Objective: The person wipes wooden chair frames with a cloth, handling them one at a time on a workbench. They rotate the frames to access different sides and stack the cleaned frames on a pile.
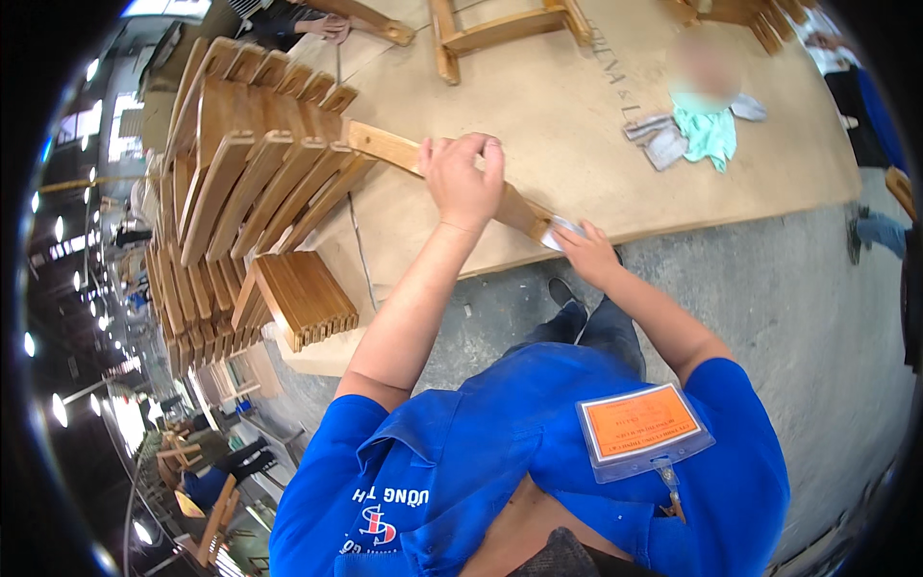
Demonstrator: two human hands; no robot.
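A long brown wooden bar [385,147] lies slantwise over the table, from the stacked wood at the left to the near edge. My left hand [463,178] is closed around its middle from above, the fingers bent over it. At the bar's near right end, my right hand [588,254] grips a whitish-grey pad [561,234] and presses it against the wood. Whether the pad is sandpaper or folded cloth cannot be made out. Part of the bar is hidden under my left hand.
Stacked wooden frame parts [245,183] stand at the left, beside a pile of flat slats [312,298]. Brown paper covers the table [538,115]. A mint-green cloth [707,133] lies by grey pads [663,144] at the right. Another person's hand [330,29] shows at the far side.
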